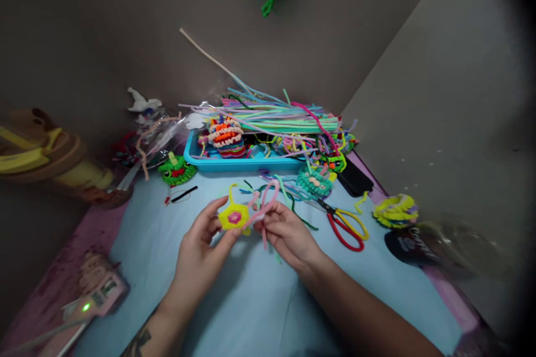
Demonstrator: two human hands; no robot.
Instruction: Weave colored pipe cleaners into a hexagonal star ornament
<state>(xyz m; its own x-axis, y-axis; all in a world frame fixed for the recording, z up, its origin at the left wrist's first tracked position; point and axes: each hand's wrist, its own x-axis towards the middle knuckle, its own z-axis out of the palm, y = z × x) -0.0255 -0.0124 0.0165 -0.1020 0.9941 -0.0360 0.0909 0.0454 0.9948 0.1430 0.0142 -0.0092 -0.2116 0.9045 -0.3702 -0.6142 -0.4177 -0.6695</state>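
Between the thumb and fingers of my left hand (206, 240) is a yellow pipe-cleaner flower (226, 217) with a pink centre; a yellow loop stands up from its top. My right hand (288, 234) pinches a pink pipe cleaner (272, 192), bent into a loop, close beside the flower's right edge. Where the pink strand meets the flower is partly hidden by my fingers. Scissors (350, 246) with red and yellow handles lie to the right of my right hand. Loose green and purple pipe cleaners (307, 223) lie just beyond it.
A blue tray (247, 165) at the back holds bundled pipe cleaners (268, 117) and fuzzy figures. Around it lie a green figure (177, 172), a teal one (314, 181), a black phone-like slab (355, 177) and a yellow coil (396, 212). A pink device (111, 290) with a green light sits front left.
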